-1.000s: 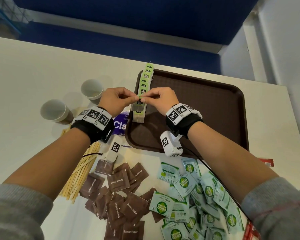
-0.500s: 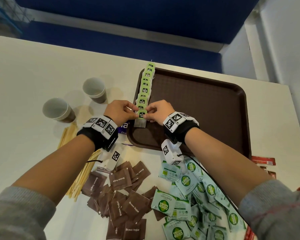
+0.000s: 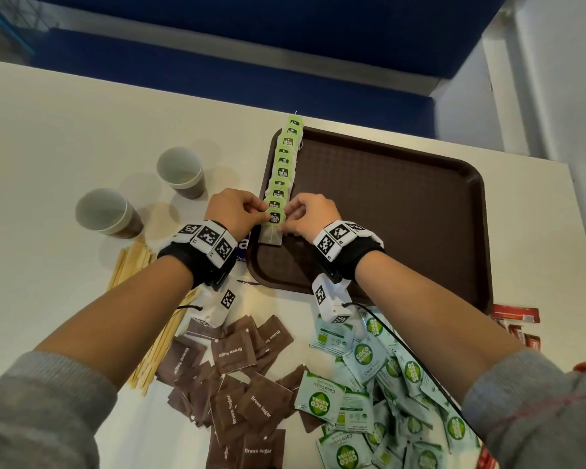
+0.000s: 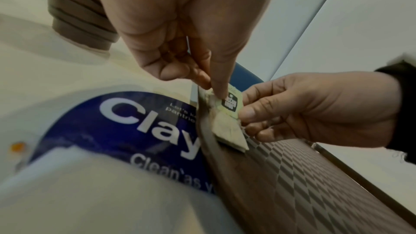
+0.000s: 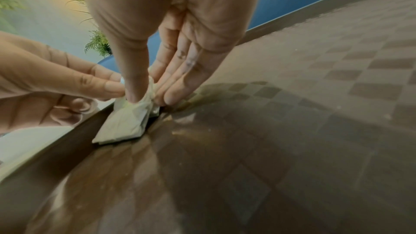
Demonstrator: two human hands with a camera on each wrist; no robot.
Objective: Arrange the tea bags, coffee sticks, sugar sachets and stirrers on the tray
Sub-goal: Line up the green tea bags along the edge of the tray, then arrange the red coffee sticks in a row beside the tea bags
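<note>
Brown plastic tray (image 3: pixel 403 211) anchors everything: overlapping green-tagged tea bags (image 3: pixel 282 164) line its left edge. At that row's near end, the left hand (image 3: pixel 236 211) and right hand (image 3: pixel 310 216) each pinch the nearest pale paper tea bag (image 3: pixel 272 235), which rests on the tray.

Green-tagged tea bags (image 3: pixel 280 179) overlapping in row along brown tray (image 3: pixel 403 211) L edge
</note>
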